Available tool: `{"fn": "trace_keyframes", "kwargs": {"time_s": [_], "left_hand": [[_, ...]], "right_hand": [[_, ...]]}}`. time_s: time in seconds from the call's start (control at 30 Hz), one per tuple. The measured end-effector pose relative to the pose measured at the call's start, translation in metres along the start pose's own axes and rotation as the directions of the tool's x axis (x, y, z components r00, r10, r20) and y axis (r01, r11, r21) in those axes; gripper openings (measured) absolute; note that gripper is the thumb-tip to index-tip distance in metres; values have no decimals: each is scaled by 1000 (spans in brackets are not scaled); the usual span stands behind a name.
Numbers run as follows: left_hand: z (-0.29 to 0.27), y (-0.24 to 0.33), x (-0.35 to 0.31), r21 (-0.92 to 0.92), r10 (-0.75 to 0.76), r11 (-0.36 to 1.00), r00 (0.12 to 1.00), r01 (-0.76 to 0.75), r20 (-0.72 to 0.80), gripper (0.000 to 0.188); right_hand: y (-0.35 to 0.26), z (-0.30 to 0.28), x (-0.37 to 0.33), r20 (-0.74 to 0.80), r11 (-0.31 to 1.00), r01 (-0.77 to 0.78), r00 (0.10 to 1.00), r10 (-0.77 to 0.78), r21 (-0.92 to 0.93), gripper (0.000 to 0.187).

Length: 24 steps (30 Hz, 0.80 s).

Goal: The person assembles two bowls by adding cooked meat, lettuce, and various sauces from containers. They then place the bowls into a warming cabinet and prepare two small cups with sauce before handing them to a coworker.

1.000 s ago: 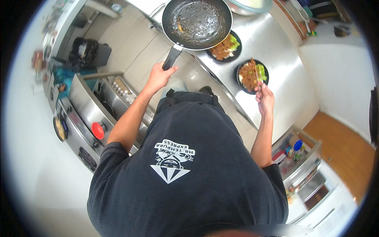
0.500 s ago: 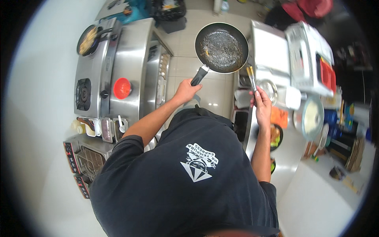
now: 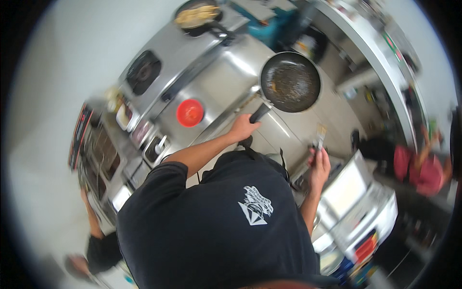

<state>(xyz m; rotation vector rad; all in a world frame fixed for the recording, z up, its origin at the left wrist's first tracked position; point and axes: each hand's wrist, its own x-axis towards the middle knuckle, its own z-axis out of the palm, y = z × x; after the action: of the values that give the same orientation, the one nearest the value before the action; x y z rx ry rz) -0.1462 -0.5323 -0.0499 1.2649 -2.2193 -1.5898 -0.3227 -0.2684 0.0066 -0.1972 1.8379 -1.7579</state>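
Biggest first: your tiled floor (image 3: pixel 344 108) runs down the middle. Left of it, a stainless steel surface (image 3: pixel 236 62) with a gas hob (image 3: pixel 180 50) alongside. The hob's near burner (image 3: pixel 143 72) has no pan on it.

Co-worker in a red top (image 3: pixel 423 168) off to your right, well apart from you. Second co-worker's dark sleeve (image 3: pixel 102 253) at lower left, forearm reaching up beside the metal unit there; that hand is too blurred to read.

Your frying pan (image 3: pixel 290 82): black, round, held out over the floor just past the surface's edge. Inside faces up, base coated with dark, shiny residue, small orange fleck toward its left side. Handle points back at you.

Second pan (image 3: pixel 196 17) sits at the hob's far end, pale yellow food in it.

Your left grip (image 3: pixel 244 127) is clenched around the frying pan's handle, forearm coming in from the lower left. Your right grip (image 3: pixel 319 164) is fingers-closed on a slim brush-like utensil, right of the pan and apart from it.

Red bowl (image 3: pixel 190 113) on the surface, left of your left grip; something small inside, can't tell what.

Utensil (image 3: pixel 320 137): pale tip up, away from you, blurred. White spoon (image 3: pixel 160 144) stands in a metal container further left.
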Motion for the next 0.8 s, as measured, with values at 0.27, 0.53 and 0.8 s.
{"fn": "trace_keyframes", "kwargs": {"time_s": [0.27,0.53,0.8], "left_hand": [[-60,40,12,-223,-161,974,799,35,-579,34],[-199,-3,23,-513,-491,856,425,71,-760,28],[-281,-78,40,-590,-567,805,385,69,-728,35]], "right_hand": [[-1,-25,157,413,999,-22,911,3,42,34],[-53,4,273,555,981,191,819,-145,-27,34],[-51,52,250,602,979,189,791,-108,-72,32]]}}
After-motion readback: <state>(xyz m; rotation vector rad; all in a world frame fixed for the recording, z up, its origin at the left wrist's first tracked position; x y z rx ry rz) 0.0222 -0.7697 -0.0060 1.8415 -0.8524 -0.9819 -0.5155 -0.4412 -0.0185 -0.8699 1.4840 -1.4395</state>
